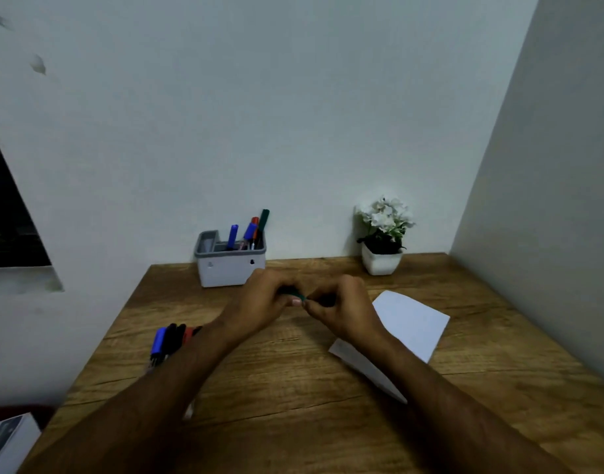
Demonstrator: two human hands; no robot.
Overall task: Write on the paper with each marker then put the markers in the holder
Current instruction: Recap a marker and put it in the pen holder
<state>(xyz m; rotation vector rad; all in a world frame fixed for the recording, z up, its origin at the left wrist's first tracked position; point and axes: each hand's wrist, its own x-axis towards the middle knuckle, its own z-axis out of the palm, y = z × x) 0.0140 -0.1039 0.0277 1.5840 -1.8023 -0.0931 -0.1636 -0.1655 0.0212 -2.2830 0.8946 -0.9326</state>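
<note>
Both hands meet above the middle of the wooden desk point(293, 381) around a green marker point(295, 294). My left hand point(263, 299) grips one end of it and my right hand point(341, 306) pinches the other end; most of the marker is hidden by fingers. The white paper point(413, 323) lies to the right, partly under my right forearm. A grey holder point(230, 266) at the back against the wall has several markers standing in it, blue, red and green. Several loose markers point(172, 340), blue, black and red, lie at the left, beside my left forearm.
A white pot with white flowers point(382, 234) stands at the back right corner. Walls close the desk at the back and right. A white box point(6, 439) sits low at the left, off the desk edge. A dark window opening point(6, 213) is on the left.
</note>
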